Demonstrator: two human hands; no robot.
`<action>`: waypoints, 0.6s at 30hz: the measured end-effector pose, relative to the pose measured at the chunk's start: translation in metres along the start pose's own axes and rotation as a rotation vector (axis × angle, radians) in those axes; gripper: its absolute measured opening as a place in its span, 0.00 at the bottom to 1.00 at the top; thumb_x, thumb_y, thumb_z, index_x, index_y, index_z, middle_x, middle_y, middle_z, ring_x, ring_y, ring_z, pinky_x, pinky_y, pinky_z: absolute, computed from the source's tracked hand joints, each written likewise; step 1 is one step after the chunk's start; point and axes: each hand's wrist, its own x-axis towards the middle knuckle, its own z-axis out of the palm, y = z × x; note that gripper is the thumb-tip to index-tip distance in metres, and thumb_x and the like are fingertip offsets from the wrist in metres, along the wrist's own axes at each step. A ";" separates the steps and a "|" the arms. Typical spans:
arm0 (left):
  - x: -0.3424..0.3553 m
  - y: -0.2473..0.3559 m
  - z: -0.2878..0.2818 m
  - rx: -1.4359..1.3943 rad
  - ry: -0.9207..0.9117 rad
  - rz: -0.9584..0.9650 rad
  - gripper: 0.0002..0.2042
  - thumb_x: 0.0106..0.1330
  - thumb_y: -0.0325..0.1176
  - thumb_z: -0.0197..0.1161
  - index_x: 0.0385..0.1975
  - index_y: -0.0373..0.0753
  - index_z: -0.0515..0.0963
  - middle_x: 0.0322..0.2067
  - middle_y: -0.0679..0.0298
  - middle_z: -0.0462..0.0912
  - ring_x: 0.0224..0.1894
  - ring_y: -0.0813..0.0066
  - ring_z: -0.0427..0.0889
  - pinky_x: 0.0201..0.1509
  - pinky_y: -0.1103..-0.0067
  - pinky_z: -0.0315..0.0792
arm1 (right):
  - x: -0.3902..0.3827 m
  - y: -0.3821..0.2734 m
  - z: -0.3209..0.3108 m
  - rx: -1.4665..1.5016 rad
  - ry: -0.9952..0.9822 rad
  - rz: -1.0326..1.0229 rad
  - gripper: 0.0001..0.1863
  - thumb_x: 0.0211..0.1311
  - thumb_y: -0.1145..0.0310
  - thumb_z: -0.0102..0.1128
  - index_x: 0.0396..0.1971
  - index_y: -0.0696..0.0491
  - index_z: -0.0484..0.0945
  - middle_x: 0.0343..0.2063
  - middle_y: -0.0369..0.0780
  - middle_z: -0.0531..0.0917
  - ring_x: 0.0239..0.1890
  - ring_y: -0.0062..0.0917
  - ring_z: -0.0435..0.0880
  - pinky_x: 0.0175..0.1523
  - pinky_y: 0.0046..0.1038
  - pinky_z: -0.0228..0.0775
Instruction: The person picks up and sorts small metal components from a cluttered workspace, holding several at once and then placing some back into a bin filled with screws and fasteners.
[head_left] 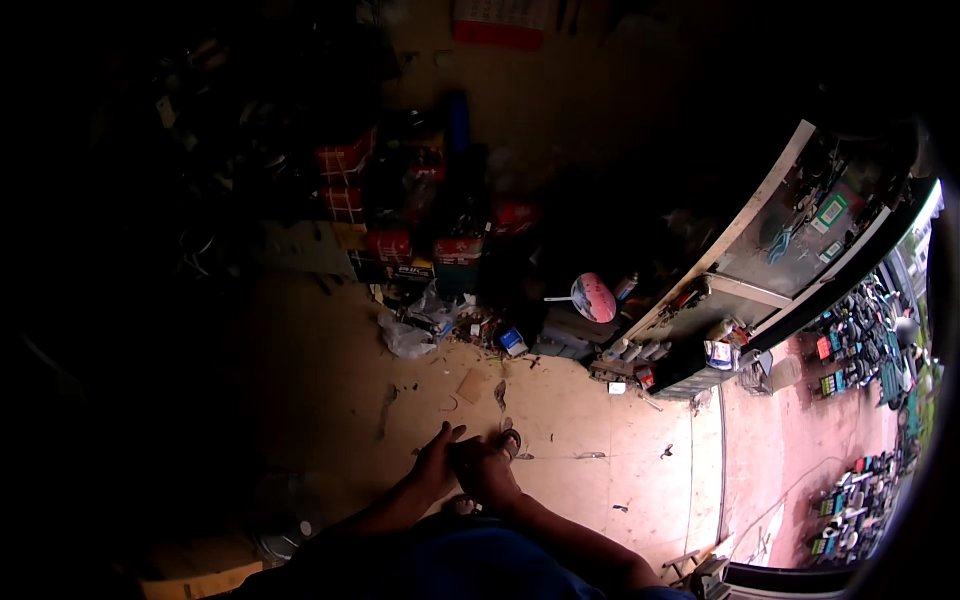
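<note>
Both of my hands come together low in the picture, in front of my blue clothing (490, 560). My left hand (434, 464) has a finger and thumb pointing forward, slightly apart. Against it, my right hand (487, 474) is curled, with its knuckles upward. The strip between the hands is dark, and whatever the right fingers close on there is hidden. Beneath them lies a pale tiled floor (570, 490). A foot in a sandal (511, 440) shows just beyond the right hand.
Ahead stand stacked red boxes (388, 245), a clear plastic bag (408, 336) and a small blue box (512, 341). A pink round object (593, 298) rests near a glass-fronted cabinet (760, 240). Parked motorbikes (855, 505) line the bright outside at right. Scraps litter the floor; the left side is very dark.
</note>
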 end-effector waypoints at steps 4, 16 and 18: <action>0.058 0.014 0.001 0.081 -0.004 0.059 0.28 0.77 0.57 0.50 0.63 0.41 0.69 0.58 0.57 0.77 0.60 0.59 0.75 0.66 0.61 0.67 | 0.051 0.068 0.016 -0.020 0.093 -0.019 0.11 0.53 0.72 0.61 0.38 0.52 0.79 0.33 0.44 0.83 0.38 0.39 0.84 0.34 0.37 0.80; 0.212 0.111 0.036 1.615 0.217 -0.058 0.26 0.73 0.50 0.59 0.61 0.35 0.74 0.54 0.52 0.80 0.54 0.60 0.81 0.58 0.66 0.74 | 0.157 0.311 -0.028 0.984 0.082 0.658 0.13 0.56 0.70 0.68 0.40 0.58 0.81 0.27 0.41 0.79 0.27 0.28 0.78 0.36 0.30 0.73; 0.223 0.119 0.027 1.826 0.166 -0.118 0.22 0.72 0.49 0.59 0.52 0.35 0.77 0.47 0.52 0.82 0.47 0.58 0.82 0.53 0.62 0.75 | 0.167 0.335 -0.030 0.858 0.115 0.594 0.11 0.53 0.69 0.71 0.33 0.58 0.80 0.32 0.43 0.83 0.32 0.31 0.83 0.41 0.30 0.77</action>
